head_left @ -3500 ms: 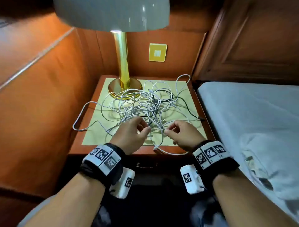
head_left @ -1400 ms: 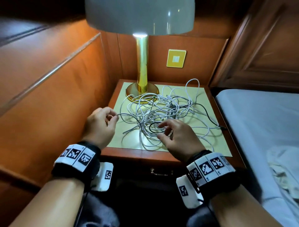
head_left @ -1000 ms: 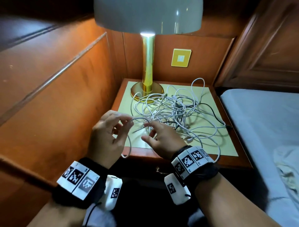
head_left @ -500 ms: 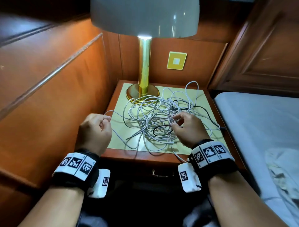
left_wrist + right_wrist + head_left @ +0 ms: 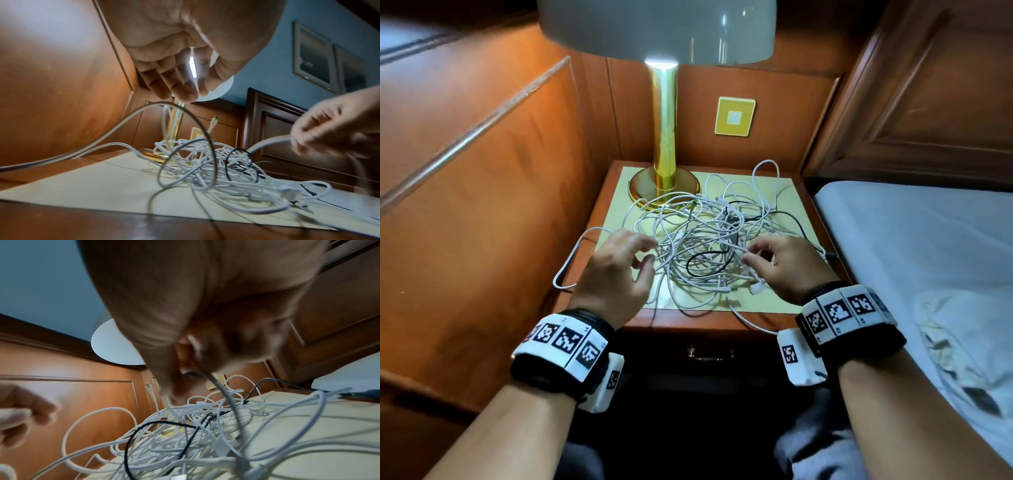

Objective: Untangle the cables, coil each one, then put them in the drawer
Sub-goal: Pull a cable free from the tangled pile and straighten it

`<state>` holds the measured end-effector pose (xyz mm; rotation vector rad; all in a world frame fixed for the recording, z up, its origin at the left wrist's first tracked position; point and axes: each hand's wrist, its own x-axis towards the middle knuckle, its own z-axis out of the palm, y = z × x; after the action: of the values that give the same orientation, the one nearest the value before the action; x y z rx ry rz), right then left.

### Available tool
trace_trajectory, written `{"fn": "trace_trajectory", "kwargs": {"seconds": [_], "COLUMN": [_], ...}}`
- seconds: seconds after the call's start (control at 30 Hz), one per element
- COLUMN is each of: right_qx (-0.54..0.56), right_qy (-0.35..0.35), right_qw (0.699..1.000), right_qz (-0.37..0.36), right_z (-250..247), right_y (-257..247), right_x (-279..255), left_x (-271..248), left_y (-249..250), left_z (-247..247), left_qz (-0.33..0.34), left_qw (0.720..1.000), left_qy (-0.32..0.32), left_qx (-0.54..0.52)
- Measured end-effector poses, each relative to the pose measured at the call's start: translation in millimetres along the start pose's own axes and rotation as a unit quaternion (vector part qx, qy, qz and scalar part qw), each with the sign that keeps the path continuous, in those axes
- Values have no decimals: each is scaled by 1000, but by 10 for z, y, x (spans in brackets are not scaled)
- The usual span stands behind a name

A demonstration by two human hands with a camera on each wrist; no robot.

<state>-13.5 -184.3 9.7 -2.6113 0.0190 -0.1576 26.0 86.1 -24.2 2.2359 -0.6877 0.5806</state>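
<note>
A tangle of white cables (image 5: 705, 246) (image 5: 216, 162) (image 5: 185, 443) with a black cable (image 5: 702, 263) looped through it lies on the nightstand (image 5: 688, 320). My left hand (image 5: 650, 253) (image 5: 197, 87) hovers at the tangle's left edge with its fingers spread and holds nothing. A white loop (image 5: 185, 116) arches just under its fingertips. My right hand (image 5: 748, 257) (image 5: 296, 142) pinches one white cable (image 5: 226, 395) at the tangle's right side and lifts it slightly. The drawer (image 5: 710, 354) below the top is closed. The right wrist view is blurred.
A brass lamp (image 5: 664, 137) stands at the back left of the nightstand, its shade overhead. A wooden wall panel (image 5: 482, 171) runs close on the left and a bed (image 5: 911, 240) on the right. One white loop (image 5: 571, 260) hangs over the left edge.
My left hand has let go of the strand it was pulling leftward and moved back to the tangle with its fingers spread. My right hand stays pinched on a white cable.
</note>
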Motion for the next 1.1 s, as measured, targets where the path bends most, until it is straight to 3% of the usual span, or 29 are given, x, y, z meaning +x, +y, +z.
{"fn": "trace_trajectory", "kwargs": {"seconds": [0.07, 0.13, 0.33, 0.43, 0.53, 0.63, 0.73, 0.87, 1.0, 1.1], "right_qx": [88, 136, 198, 234, 196, 123, 111, 174, 254, 233], "right_qy": [104, 156, 165, 180, 194, 152, 95, 30, 17, 13], "right_qw": [982, 955, 930, 925, 948, 977, 989, 982, 964, 970], "right_qz": [-130, -211, -262, -237, -161, -90, -37, -62, -69, -73], "right_z": [-18, 1, 89, 22, -48, -53, 27, 160, 294, 350], "right_y": [-72, -168, -338, -271, -56, 191, 269, 134, 20, -7], "right_x": [-48, -97, -289, -348, -312, -237, -186, -186, -156, -132], "left_x": [58, 124, 235, 260, 324, 370, 359, 327, 300, 313], "left_y": [104, 188, 324, 306, 252, 288, 534, 920, 1147, 1169], "left_z": [65, 148, 480, 570, 485, 356, 318, 327, 294, 251], "left_qz": [22, 28, -2, 1, 8, 18, -1, -34, -67, -83], "left_qw": [999, 998, 983, 989, 995, 996, 989, 953, 898, 866], "left_qy": [-23, -41, -84, -66, -11, 46, 34, 10, -22, -22], "left_qx": [-15, -43, -164, -132, -97, -78, -141, -302, -434, -493]}}
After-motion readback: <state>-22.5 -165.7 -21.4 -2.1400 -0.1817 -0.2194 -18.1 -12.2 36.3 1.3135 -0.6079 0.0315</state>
